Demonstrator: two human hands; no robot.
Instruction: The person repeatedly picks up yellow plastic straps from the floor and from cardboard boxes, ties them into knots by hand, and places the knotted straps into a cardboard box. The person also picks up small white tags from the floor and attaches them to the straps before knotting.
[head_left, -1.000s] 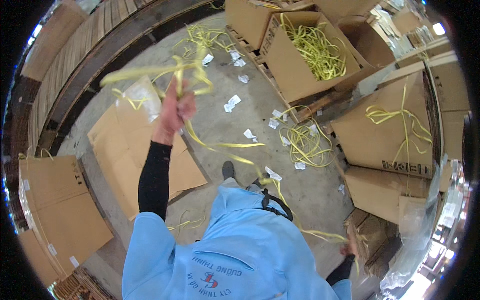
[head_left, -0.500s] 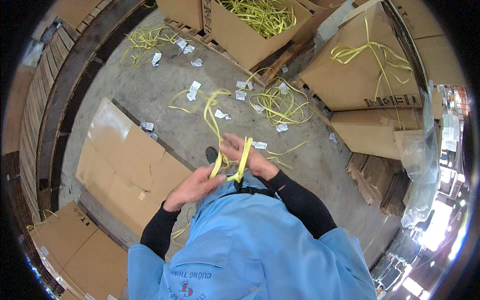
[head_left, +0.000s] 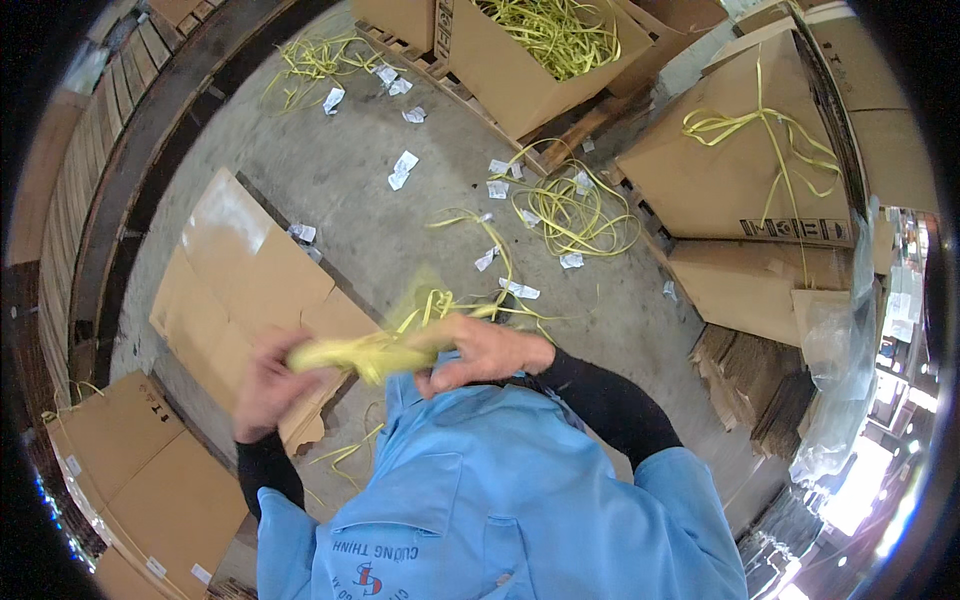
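A bunch of flat yellow plastic strapping (head_left: 365, 354) stretches between my hands in front of my waist, smeared by motion. My left hand (head_left: 272, 382) is closed on its left end, fingers and thumb pinching it. My right hand (head_left: 482, 352) is curled round the other end, close to my blue shirt. Loose loops of the strapping stick up beyond my right hand, and a thin strand trails from there over the floor.
A flat cardboard sheet (head_left: 255, 290) lies on the left. Tangled yellow strapping (head_left: 575, 218) and white paper scraps litter the concrete floor (head_left: 340, 180). Ahead, an open carton (head_left: 520, 95) full of strapping stands on a pallet. Large cartons (head_left: 740, 165) are at the right.
My hands have moved apart, the left one outward to the left, pulling the strapping from upright loops into a sideways stretch between them. The view has shifted slightly.
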